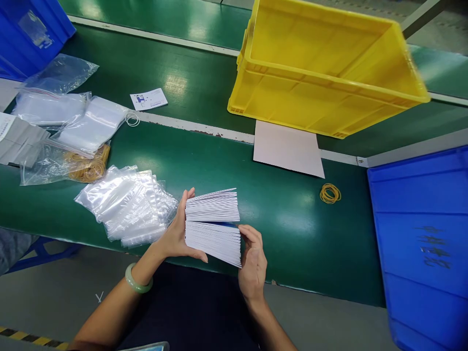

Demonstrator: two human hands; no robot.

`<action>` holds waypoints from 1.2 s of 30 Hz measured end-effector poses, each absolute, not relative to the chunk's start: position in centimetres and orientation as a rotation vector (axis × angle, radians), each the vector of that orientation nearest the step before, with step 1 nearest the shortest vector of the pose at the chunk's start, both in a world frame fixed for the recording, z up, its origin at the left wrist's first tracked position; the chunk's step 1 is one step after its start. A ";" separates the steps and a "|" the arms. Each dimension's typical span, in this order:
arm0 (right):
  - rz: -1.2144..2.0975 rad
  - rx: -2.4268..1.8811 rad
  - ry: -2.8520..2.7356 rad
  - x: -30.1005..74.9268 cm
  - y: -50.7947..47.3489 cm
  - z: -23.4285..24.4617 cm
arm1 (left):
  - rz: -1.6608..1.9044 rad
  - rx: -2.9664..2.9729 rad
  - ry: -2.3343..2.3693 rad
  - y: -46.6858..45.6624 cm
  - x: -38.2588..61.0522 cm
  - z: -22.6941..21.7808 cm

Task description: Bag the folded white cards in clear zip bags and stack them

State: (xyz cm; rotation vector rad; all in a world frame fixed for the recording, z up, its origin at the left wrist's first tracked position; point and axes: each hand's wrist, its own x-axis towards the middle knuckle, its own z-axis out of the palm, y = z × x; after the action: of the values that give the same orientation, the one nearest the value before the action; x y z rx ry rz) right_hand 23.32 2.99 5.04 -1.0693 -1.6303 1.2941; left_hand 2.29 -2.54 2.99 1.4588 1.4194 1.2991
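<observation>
A thick stack of thin white booklets [212, 241] is held just above the green bench, edges facing up. A gap splits it into a far part and a near part. My left hand [179, 231] closes round its left end, fingers at the far side and thumb along the near side. At the right end, my right hand [254, 261] has curled fingers against the edges of the near part. Beside my left hand lies a spread pile of clear zip bags [127, 202].
A yellow crate [329, 97] stands at the back over a white sheet [287, 148]. Rubber bands [330, 193] lie near a blue bin [420, 243] at right. Bagged rubber bands [87, 163], packs of bags [91, 126] and another blue bin [32, 36] are at left. A printed leaflet [149, 99] lies behind.
</observation>
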 end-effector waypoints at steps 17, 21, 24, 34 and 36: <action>1.337 -1.071 -1.668 23.5 3.1 5.4 | 1.312 1.436 1.398 -2.5 2.3 2.9; 1.324 -1.049 -1.714 23.5 3.0 5.7 | 1.309 1.448 1.401 -2.5 2.3 2.8; 1.315 -1.054 -1.735 23.7 2.5 5.5 | 1.304 1.459 1.407 -2.6 2.3 2.8; 1.341 -1.010 -1.643 23.3 2.9 5.1 | 1.312 1.448 1.419 -2.5 2.4 3.0; 1.362 -1.017 -1.640 23.1 3.4 5.1 | 1.309 1.444 1.419 -2.5 2.4 3.0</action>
State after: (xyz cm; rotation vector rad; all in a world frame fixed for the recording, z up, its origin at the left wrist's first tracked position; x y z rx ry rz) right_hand 23.10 3.35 5.05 -1.0170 -1.6404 1.3622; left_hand 2.35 -2.54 3.02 1.4436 1.4193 1.3092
